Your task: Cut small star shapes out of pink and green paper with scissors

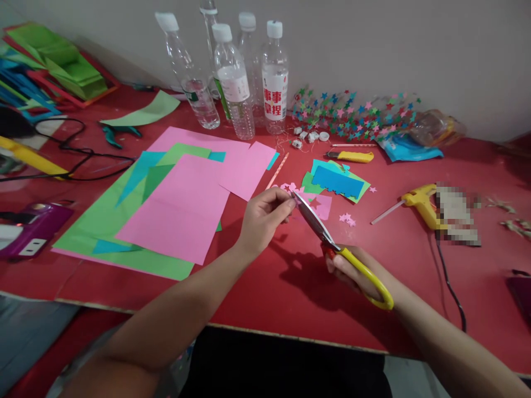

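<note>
Scissors [321,228] are in the grip of the right hand [347,271]; the left hand [263,218] pinches what seems a pink scrap [297,202] at their tips. Already-cut pink stars [347,220] lie right of the scissors; left of them, a large pink sheet [178,210] looks uncut.

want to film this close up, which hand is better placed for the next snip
Probably the right hand: it grips the scissors, with their blades beside the left hand, whose fingers seem to pinch a small pink piece.
</note>
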Motion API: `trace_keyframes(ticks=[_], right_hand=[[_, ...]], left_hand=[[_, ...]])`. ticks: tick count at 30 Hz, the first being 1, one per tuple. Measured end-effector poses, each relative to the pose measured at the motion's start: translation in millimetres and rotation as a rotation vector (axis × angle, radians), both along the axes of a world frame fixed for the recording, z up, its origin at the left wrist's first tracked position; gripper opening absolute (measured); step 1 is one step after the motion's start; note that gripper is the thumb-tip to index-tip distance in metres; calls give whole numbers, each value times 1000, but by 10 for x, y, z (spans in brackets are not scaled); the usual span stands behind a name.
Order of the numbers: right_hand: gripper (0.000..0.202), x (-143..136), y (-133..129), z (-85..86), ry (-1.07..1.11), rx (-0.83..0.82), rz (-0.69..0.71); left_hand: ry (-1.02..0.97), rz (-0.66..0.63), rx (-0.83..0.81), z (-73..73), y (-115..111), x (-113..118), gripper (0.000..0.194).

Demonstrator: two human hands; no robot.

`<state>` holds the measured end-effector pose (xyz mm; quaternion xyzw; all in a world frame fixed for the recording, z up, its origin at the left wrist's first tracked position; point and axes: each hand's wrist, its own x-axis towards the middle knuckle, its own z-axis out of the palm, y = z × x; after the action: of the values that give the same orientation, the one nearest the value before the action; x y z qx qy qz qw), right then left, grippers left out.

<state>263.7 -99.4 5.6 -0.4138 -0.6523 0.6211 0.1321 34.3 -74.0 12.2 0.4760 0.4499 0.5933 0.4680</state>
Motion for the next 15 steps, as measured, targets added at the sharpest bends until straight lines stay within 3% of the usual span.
trace_keyframes(ticks=[15], right_hand=[[53, -156, -91, 47, -65, -23, -104]], left_hand=[[-87, -22, -37, -87, 9, 30, 16]])
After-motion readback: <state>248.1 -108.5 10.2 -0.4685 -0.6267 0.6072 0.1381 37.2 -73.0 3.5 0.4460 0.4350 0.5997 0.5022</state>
